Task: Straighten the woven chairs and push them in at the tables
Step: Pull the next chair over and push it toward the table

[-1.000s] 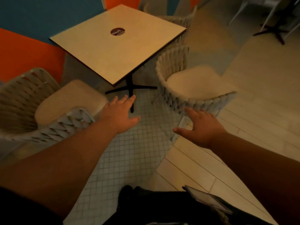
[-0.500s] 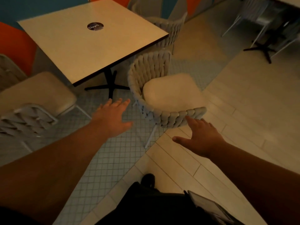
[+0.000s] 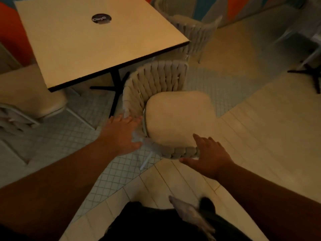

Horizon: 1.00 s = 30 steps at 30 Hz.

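A pale woven chair (image 3: 156, 80) with a cream cushion (image 3: 177, 117) stands skewed beside the square table (image 3: 86, 49), its seat turned away from the table. My left hand (image 3: 121, 134) is spread open at the chair's left woven rim, fingertips touching or nearly touching it. My right hand (image 3: 210, 157) is open at the near right end of the rim, fingers apart, not wrapped around it. A second woven chair (image 3: 26, 94) sits at the table's left. A third woven chair (image 3: 194, 32) stands behind the table's far corner.
The table has a black pedestal base (image 3: 114, 87) and a dark round sticker (image 3: 101, 18). Another black table base (image 3: 312, 73) and chair legs stand at the far right. Small-tile floor meets plank floor under the chair. My dark trousers and shoe (image 3: 206, 204) show below.
I have stepped closer. Both hands have moved forward from the air in front of the chair to its rim, left hand to the left side, right hand to the near right end.
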Motion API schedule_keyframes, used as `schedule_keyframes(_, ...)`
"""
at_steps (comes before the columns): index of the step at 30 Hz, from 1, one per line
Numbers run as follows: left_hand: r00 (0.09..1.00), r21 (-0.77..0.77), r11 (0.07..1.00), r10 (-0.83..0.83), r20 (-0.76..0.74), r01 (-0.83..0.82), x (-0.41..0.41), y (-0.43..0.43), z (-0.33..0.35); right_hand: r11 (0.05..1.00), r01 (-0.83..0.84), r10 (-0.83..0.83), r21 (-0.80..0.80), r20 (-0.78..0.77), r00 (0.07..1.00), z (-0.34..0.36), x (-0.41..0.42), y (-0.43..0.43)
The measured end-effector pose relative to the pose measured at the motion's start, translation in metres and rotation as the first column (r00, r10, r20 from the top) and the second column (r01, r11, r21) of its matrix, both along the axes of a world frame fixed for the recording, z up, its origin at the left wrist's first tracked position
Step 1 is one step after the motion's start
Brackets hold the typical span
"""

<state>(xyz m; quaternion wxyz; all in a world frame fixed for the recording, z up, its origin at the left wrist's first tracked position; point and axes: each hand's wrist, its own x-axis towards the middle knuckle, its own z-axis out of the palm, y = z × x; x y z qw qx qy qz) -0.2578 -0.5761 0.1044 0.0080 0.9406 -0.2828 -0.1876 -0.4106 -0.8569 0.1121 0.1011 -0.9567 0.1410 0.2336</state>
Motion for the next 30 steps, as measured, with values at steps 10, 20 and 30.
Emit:
schedule_keyframes(10,0.956,0.134,0.949,0.291,-0.030,-0.285,-0.059,-0.068,-0.043,0.951,-0.297,0.302,0.086,-0.050,0.952,-0.054,0.043,-0.084)
schedule_keyframes(20,0.998,0.368,0.929,-0.011,-0.056,0.031,-0.013,-0.129,-0.113,0.949,-0.255,0.257,0.187,0.014,0.966,-0.117,0.047,-0.073)
schedule_keyframes(30,0.996,0.337,0.937,-0.087,-0.021,0.089,-0.006,-0.124,-0.157,0.947,-0.320,0.308,0.034,0.193,0.932,-0.158,0.051,-0.051)
